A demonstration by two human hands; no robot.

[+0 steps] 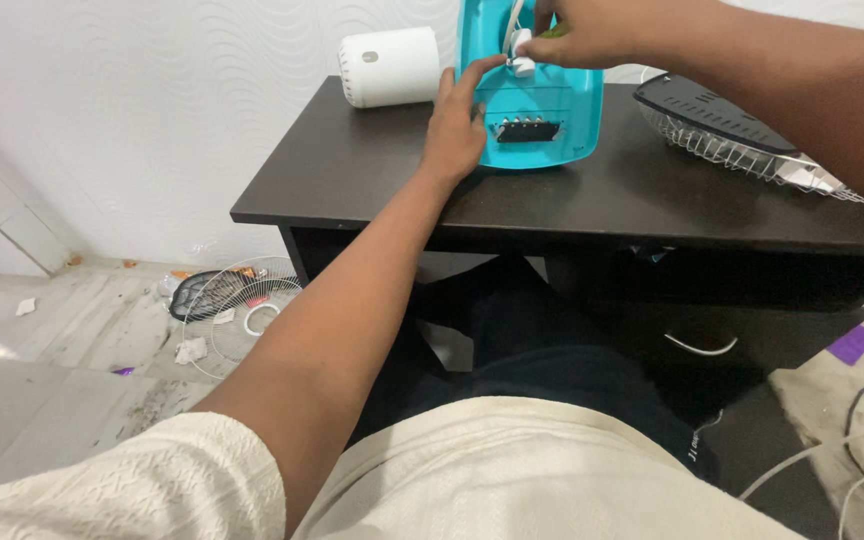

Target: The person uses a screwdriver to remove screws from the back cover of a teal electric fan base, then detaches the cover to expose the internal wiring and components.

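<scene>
Your left hand flat, open, steadies turquoise plastic appliance base on dark wooden table; your right hand pinches small white plug.

We see even, bright indoor light, soft glare on the dark surface, sharp focus and wide-angle stretching at the edges.

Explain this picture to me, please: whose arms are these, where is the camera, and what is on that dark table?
There is no machine here: a person wears a camera on the head, looking down at their own bare arms. The left hand steadies a turquoise plastic appliance part on the dark table. The right hand pinches a small white piece with a white wire on that part. Beside it lie a white cylinder and, to the right, a wire grille with a dark cover. Another wire grille lies on the floor.
</scene>
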